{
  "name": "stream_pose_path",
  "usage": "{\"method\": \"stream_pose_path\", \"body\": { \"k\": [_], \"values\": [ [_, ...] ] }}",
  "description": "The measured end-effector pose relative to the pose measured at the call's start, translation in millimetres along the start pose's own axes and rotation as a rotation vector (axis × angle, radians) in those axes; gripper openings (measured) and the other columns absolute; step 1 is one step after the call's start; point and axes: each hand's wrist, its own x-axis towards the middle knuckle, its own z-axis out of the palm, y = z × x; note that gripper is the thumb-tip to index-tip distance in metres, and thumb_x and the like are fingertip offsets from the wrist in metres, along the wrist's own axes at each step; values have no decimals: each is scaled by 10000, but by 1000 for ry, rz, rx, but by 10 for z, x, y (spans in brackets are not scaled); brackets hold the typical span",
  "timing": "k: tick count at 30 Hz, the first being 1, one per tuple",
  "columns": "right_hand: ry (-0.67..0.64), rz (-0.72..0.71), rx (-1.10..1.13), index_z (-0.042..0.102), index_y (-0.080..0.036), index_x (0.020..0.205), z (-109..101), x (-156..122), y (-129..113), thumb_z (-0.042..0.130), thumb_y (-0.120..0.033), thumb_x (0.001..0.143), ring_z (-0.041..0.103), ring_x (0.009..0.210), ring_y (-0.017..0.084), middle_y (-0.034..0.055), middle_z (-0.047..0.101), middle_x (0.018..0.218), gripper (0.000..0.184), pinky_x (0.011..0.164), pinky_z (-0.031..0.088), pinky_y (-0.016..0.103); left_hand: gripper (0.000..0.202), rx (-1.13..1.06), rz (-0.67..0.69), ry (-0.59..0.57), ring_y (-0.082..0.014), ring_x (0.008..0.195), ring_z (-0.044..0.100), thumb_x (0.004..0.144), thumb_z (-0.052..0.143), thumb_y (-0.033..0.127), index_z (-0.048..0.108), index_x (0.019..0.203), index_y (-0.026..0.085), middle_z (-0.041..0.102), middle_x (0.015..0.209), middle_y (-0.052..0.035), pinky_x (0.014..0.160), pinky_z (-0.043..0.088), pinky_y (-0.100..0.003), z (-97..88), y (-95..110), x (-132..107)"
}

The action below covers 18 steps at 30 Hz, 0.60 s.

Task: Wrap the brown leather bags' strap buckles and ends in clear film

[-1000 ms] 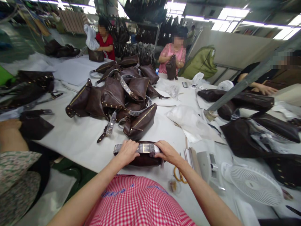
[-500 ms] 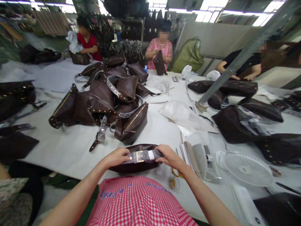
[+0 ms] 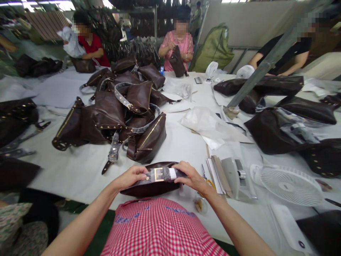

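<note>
In front of me a dark brown leather bag (image 3: 149,190) lies on the white-covered table (image 3: 80,181). Across its top runs a strap wrapped in clear plastic (image 3: 162,174), with a gold rectangular buckle (image 3: 158,174) showing through the wrap. My left hand (image 3: 130,177) grips the strap's left part, and my right hand (image 3: 188,177) grips its right part. The fingers of both hands curl over the strap and hide part of the bag's top.
A heap of studded brown leather bags (image 3: 114,117) lies ahead. To the right are yellow-handled scissors (image 3: 206,182), a stack of card strips (image 3: 216,175), a white fan (image 3: 290,185) and a plastic sheet (image 3: 210,128). Several co-workers (image 3: 176,46) sit across the table.
The whole view has shifted up and to the left. My hands have drawn slightly closer together, and the buckle now lies more level on the bag.
</note>
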Motion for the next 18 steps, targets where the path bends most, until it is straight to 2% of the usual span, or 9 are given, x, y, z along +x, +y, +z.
{"method": "stream_pose_path", "body": {
  "k": [3,6,9,14,18],
  "values": [
    [24,3,97,613,-204,1128,-5,33,10,618,-551,800,564,999,219,96,602,1062,477,889,459,347,260,-73,-55,-39,-102,565,474,634,707,330,640,806,147,603,658,28,551,337,-217,-26,-18,32],
    [38,-18,130,608,-213,1152,7,42,58,634,-562,776,564,1068,233,106,618,1136,514,953,439,373,242,-71,-74,-20,-95,542,468,620,723,315,641,770,143,600,628,29,532,334,-211,-36,0,56],
    [37,-27,121,589,-217,1196,22,29,117,650,-558,759,589,1053,235,107,654,1134,557,944,448,387,216,-72,-55,-5,-88,536,469,611,739,292,644,732,139,597,609,30,523,328,-202,-34,4,84],
    [25,-48,142,584,-219,1227,55,24,130,668,-555,742,595,1095,243,111,660,1162,596,973,451,406,275,-193,-83,-56,-88,517,491,586,774,324,645,741,137,610,609,20,517,346,-204,-60,-53,101],
    [21,-22,161,581,-222,1227,66,41,82,676,-519,759,592,1095,233,103,653,1170,562,962,465,388,266,-145,-117,-80,-79,489,457,574,771,326,624,680,132,585,568,26,495,307,-204,7,12,111]
  ]
}}
